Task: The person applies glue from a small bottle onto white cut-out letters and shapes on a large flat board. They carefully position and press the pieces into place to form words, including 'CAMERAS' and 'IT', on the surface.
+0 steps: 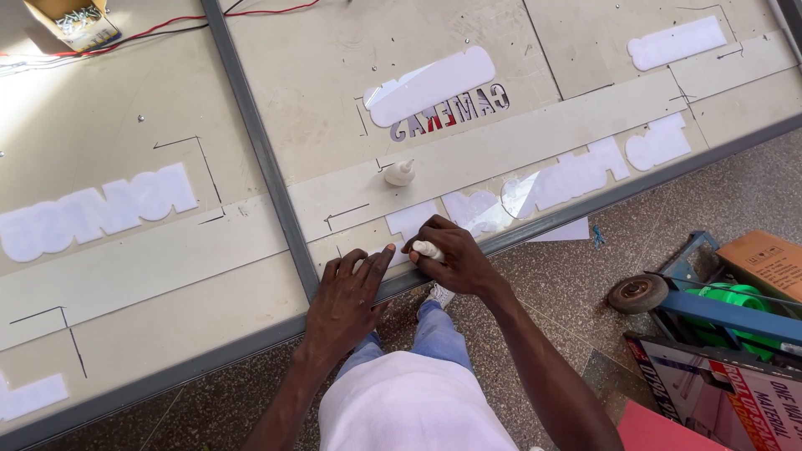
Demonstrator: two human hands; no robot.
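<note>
You're gripping the small white tube (428, 250) in your closed right hand (451, 259), its length pointing toward your flat, empty left hand (347, 292) alongside.

**Hands at the near edge of the sign panel**

On the sign panel (535, 142), the left hand (347, 292) lies flat beside the right hand (451, 259), whose grip closes on a small tube (428, 249). A glue bottle (400, 173) stands just behind them. A trolley (693, 292) sits on the floor (668, 217) to the right; a screw box (73, 21) lies far left, behind.
</note>
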